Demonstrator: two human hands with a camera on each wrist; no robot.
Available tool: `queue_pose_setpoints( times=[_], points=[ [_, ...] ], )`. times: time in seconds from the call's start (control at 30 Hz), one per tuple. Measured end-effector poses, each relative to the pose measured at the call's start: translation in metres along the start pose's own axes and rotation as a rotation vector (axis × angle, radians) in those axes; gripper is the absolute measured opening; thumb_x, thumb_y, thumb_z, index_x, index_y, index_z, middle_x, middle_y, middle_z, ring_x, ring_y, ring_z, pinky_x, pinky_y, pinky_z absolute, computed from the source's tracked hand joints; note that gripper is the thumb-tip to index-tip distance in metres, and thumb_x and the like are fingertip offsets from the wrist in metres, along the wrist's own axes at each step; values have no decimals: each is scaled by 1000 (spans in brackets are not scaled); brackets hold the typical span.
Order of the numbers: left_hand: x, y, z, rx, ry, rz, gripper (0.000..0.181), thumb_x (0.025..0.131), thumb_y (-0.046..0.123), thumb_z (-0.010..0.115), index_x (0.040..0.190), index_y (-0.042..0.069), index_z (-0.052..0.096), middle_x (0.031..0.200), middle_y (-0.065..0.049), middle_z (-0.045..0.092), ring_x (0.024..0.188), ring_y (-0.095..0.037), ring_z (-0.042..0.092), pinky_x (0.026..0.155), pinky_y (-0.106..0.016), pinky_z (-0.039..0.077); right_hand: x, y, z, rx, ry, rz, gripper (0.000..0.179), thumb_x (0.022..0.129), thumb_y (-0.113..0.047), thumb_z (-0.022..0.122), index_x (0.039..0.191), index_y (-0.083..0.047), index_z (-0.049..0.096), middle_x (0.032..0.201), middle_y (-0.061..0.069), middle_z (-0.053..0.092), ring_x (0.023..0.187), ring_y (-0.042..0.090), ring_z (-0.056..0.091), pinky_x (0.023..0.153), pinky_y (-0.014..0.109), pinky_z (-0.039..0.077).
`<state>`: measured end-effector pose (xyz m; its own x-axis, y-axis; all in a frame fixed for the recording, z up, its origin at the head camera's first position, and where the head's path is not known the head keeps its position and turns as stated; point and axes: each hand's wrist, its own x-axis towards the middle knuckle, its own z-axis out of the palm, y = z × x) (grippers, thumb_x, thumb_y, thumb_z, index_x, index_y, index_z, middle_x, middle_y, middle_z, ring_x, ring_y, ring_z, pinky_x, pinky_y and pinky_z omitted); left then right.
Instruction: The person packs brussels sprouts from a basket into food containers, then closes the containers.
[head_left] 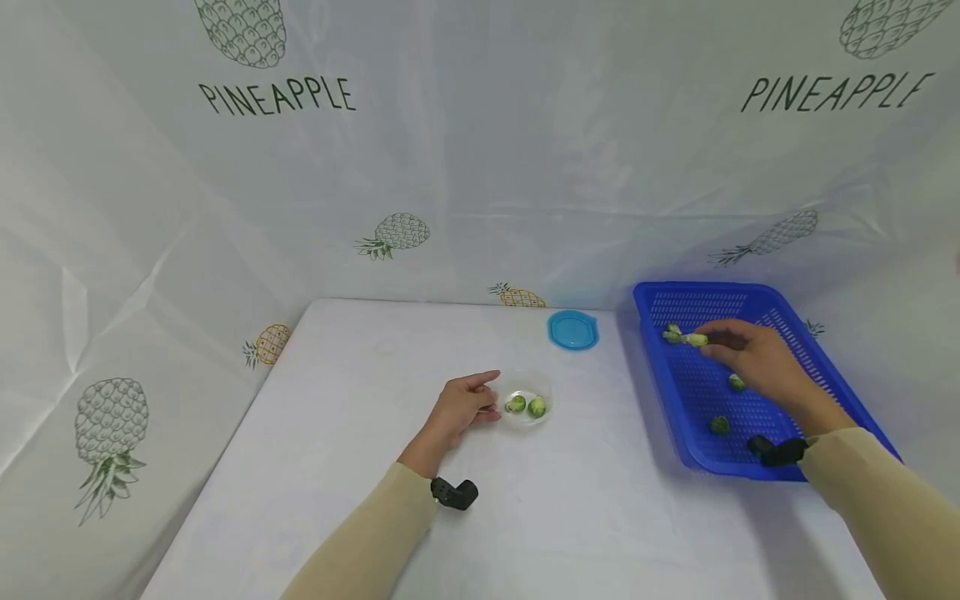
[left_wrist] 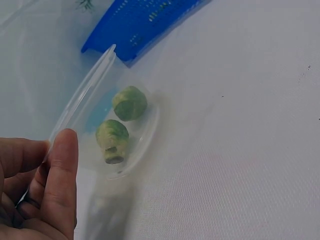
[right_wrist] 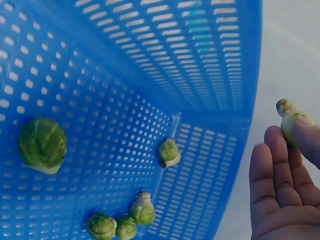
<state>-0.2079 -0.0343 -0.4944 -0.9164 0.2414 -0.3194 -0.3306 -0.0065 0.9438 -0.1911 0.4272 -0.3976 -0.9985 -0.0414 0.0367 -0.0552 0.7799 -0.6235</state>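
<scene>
My left hand [head_left: 465,407] pinches the rim of a clear round plastic container [left_wrist: 82,97] on the table. Two Brussels sprouts [head_left: 537,407] lie inside it, and in the left wrist view one sprout [left_wrist: 112,139] shows its stem end. Over at the right, my right hand [head_left: 759,358] holds another Brussels sprout [right_wrist: 290,122] between thumb and fingers, above the blue basket [head_left: 675,400]. Several more sprouts lie spread on the basket's floor, among them a larger green one [right_wrist: 43,145] and one near the corner [right_wrist: 169,152].
A round blue lid [head_left: 573,330] lies on the white table [head_left: 360,400] behind the container, towards the basket. White cloth [head_left: 465,150] with pineapple prints hangs behind and at the sides. The basket has raised, perforated walls.
</scene>
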Motion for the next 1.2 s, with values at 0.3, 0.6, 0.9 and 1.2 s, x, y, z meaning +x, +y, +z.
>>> queue_pose_setpoints(
  times=[0.3,0.6,0.9,1.2],
  points=[
    [2,-1,0,-4,2,1,47,101,-1,65,147,11,64,101,-5,57,83,-16,68,79,-27,67,-7,-11,4,45,28,-9,44,105,-43,66,137,-12,67,131,9,70,99,-19,54,76,10,50],
    [2,-1,0,-11,-7,2,47,102,0,64,148,10,62,101,-4,55,82,-15,68,80,-28,67,-10,-29,10,59,54,-72,40,106,-38,66,135,-11,70,128,9,72,100,-19,56,78,6,49],
    [4,-2,0,-13,-9,0,48,102,1,64,149,10,62,101,-4,55,82,-14,67,80,-28,67,-14,-45,20,123,55,-59,42,106,-35,66,139,-9,68,128,9,73,99,-17,60,80,5,51],
    [4,0,1,-12,-4,-3,48,101,0,65,148,10,62,101,-5,56,81,-15,69,80,-29,67,-17,-57,28,138,66,-73,42,107,-35,64,140,-10,67,127,9,71,99,-18,59,80,6,52]
  ],
)
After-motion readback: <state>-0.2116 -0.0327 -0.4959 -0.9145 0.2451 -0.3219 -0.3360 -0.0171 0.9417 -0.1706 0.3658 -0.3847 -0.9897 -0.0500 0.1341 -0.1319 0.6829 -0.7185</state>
